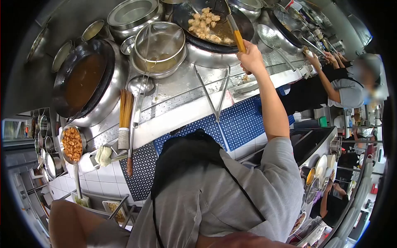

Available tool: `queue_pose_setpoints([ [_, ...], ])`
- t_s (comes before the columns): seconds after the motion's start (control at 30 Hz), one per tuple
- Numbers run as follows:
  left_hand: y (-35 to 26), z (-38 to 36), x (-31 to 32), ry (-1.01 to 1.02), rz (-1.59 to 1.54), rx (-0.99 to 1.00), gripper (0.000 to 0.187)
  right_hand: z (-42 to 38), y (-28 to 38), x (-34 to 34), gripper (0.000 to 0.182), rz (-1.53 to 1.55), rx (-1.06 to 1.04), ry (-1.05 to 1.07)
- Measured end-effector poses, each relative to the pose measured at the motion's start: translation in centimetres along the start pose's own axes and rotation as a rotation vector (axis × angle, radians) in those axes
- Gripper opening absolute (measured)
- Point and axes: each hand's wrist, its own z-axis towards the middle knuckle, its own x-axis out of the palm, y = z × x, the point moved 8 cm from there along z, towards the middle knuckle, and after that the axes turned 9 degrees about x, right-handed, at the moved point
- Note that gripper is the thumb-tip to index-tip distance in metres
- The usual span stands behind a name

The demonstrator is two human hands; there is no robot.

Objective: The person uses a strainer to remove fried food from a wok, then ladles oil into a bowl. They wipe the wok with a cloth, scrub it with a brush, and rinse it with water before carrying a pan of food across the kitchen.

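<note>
My right hand (250, 58) is wrapped round the yellow handle of a long metal cooking tool (236, 33). Its shaft reaches over a large black wok (244, 31) at the top middle, and its working end is not clear to see. Pale browned chunks of food (203, 24), perhaps chicken, lie in brown liquid inside that wok. Of my left arm only a bent, bare part (68, 221) shows at the lower left; the hand itself is out of sight. Left of the wok, a wire-mesh strainer (160, 41) sits over a metal bowl (154, 73).
A second wok (84, 78) holds dark brown liquid. Beside it lie a ladle (140, 84), a bamboo brush (125, 109) and a pan of reddish-brown fried pieces (72, 144). A perforated skimmer (268, 35) rests at right. A co-worker (331, 84) stands farther along the counter.
</note>
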Motion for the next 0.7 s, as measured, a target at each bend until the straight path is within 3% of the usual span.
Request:
queue_pose_setpoints([
  [0.23,-0.1,-1.7,-4.5,-0.208,0.227,-0.153,0.056,-1.0,-3.4,3.0,0.046,-0.107,0.098,0.029],
  [0.3,0.6,-5.2,-4.7,-0.297,0.302,-0.416,0.057,-1.3,-4.2,2.2,0.046,-0.161,0.134,0.038],
  [0.4,1.3,-15.6,-0.2,-0.316,0.252,-1.078,0.054,-3.3,-4.0,0.3,0.043,-0.168,0.029,-0.081],
  [0.5,-0.6,-23.2,5.6,-0.106,0.141,-1.535,0.042,-5.8,-2.8,-0.8,0.039,-0.079,0.097,-0.042],
  [0.53,-0.7,-24.5,7.3,0.053,0.116,-1.586,0.046,-4.6,-3.8,-0.1,0.038,-0.066,0.075,-0.033],
  [0.7,-2.2,-30.6,13.2,0.333,0.142,-1.685,0.051,2.2,-4.9,2.3,0.028,-0.075,0.17,-0.006],
])
